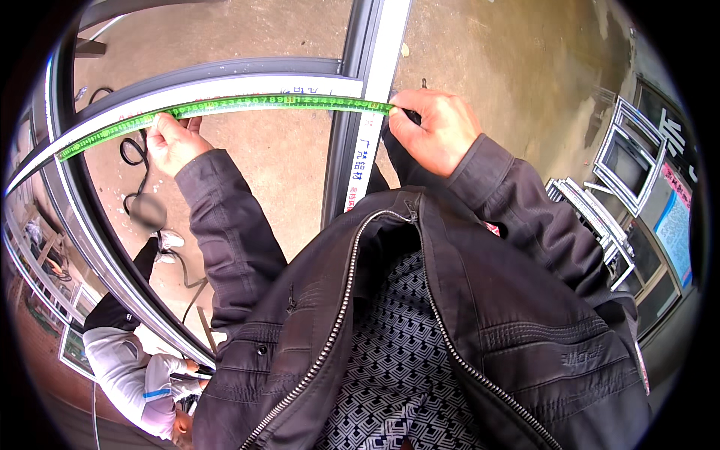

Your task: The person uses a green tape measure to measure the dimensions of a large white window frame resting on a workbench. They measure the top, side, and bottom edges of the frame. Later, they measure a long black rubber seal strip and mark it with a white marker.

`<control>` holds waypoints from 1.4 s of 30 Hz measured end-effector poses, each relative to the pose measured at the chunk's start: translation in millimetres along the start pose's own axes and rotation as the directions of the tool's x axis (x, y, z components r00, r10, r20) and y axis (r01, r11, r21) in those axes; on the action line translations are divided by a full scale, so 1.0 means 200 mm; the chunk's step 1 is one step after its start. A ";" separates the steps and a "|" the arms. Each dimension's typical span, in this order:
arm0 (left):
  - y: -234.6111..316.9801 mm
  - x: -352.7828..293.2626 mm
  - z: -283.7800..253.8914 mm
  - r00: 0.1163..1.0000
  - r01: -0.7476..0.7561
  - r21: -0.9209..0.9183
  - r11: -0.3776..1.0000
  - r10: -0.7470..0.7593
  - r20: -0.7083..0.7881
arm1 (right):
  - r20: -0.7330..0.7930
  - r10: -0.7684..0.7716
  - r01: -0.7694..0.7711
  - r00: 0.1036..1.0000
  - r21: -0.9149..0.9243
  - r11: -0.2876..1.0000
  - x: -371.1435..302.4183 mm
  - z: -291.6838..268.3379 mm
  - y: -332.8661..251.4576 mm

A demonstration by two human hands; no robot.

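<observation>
Along the frame bar (240, 82), held a green measuring tape (262, 103) pinched in left grip (177, 142) and right grip (436, 131), seemingly light, springy, best taken by its edges.

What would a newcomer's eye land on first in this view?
The bright green tape measure, stretched along the white-faced crossbar at the upper left, with the right grip at its right end and the left grip on its lower edge. After that, probably the co-worker in a pale top at lower left, then the white window frame near the right edge.
</observation>
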State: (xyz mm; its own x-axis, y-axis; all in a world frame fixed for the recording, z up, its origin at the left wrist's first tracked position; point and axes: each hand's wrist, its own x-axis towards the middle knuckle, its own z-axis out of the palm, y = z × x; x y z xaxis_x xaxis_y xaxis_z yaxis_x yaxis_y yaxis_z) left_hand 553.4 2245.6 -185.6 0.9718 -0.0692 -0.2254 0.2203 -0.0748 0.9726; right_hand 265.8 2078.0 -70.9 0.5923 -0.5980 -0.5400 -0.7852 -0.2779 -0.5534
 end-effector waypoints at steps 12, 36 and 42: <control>-0.05 0.04 -0.03 1.000 -0.020 -0.053 0.998 0.021 0.023 | 0.021 -0.001 0.002 1.000 -0.053 0.999 0.00 0.01 0.03; 0.00 -0.14 -0.02 0.982 0.100 0.055 0.993 -0.108 0.155 | -0.062 -0.052 0.045 0.997 -0.097 0.994 -0.02 0.05 0.06; -0.12 -0.65 -0.11 0.769 0.073 0.387 0.919 -0.299 0.565 | -0.050 -0.021 0.018 0.999 -0.068 0.998 -0.03 0.05 0.05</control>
State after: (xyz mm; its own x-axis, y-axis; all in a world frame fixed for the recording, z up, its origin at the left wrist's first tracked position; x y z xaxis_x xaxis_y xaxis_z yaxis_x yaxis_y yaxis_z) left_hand 423.2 2277.8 -178.0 0.6338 -0.5931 -0.4965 0.2403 -0.4592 0.8552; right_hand 256.1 2085.5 -80.5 0.5989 -0.6289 -0.4957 -0.7851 -0.3392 -0.5182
